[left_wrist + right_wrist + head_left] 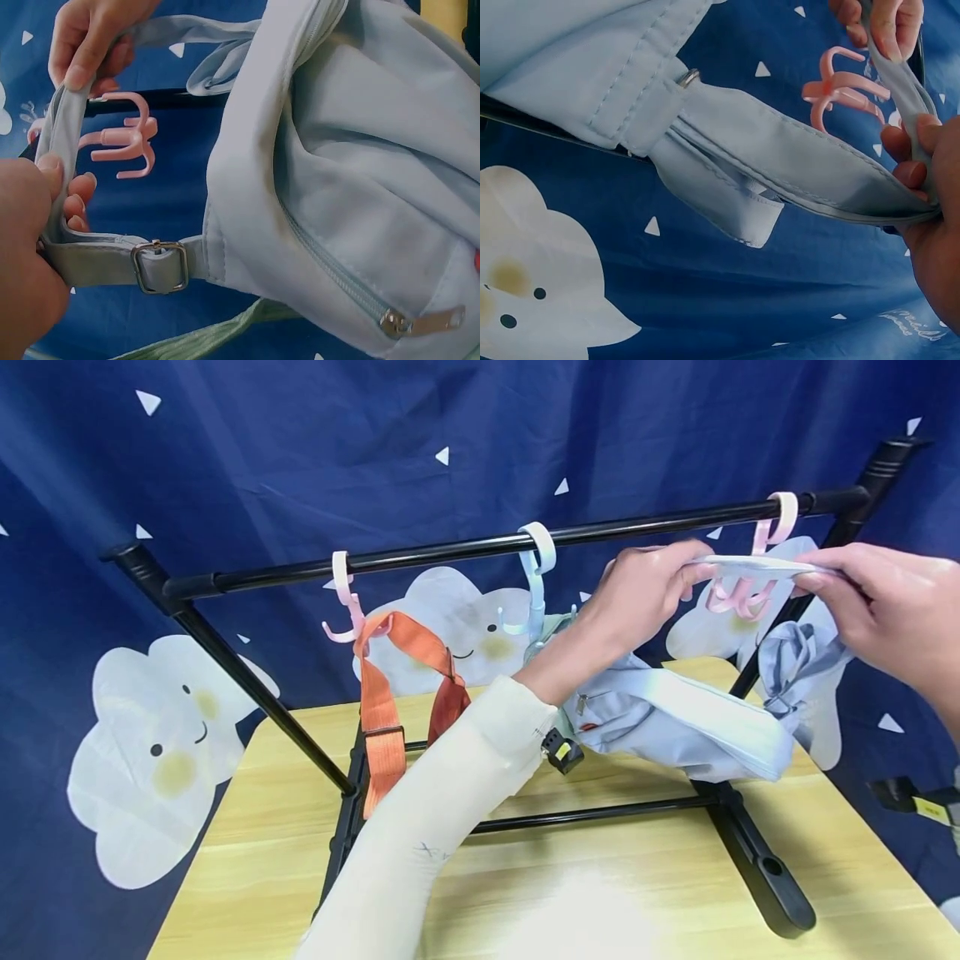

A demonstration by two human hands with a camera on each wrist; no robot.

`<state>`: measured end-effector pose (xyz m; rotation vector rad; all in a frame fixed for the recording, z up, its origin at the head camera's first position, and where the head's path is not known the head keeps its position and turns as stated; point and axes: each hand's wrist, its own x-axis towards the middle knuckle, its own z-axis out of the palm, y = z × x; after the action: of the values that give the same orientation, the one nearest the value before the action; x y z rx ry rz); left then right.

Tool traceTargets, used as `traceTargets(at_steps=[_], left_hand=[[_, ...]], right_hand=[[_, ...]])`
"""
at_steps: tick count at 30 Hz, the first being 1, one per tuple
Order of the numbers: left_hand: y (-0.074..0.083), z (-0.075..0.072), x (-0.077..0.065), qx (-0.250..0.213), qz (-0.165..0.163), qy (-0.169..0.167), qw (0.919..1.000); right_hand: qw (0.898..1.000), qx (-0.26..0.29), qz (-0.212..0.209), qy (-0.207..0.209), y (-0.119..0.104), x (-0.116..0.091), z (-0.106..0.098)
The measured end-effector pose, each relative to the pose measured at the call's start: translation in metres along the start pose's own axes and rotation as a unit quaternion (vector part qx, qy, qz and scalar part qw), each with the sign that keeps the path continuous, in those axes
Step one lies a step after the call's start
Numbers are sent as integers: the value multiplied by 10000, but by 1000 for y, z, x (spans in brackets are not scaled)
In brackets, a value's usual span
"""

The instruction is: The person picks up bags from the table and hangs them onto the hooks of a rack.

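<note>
My left hand [648, 585] and right hand [892, 602] each pinch a pale blue-grey strap [757, 565], stretched level between them. The strap belongs to a pale blue-grey bag [637, 710] that hangs tilted below the hands, its body partly behind my left forearm. A metal buckle [160, 267] and a zip pull [435, 321] show in the left wrist view. Just behind the strap is a pink hook [783, 514] on the black rail [660, 523]; its prongs [840, 90] carry nothing in the right wrist view.
An orange strap item [386, 752] hangs from a pink hook [341, 585] at the left. A light blue hook [536, 560] is mid-rail, with something green [217, 330] near it. The black stand's foot [765, 868] rests on the wooden table [247, 835]. Behind hangs a blue curtain [300, 443].
</note>
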<state>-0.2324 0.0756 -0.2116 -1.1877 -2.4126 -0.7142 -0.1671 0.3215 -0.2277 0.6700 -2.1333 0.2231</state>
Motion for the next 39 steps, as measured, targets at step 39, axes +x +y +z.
traceTargets(at_steps=[39], left_hand=[[-13, 9, -7, -417, -331, -743, 9958]], right_hand=[[9990, 358, 168, 224, 0, -28, 21]])
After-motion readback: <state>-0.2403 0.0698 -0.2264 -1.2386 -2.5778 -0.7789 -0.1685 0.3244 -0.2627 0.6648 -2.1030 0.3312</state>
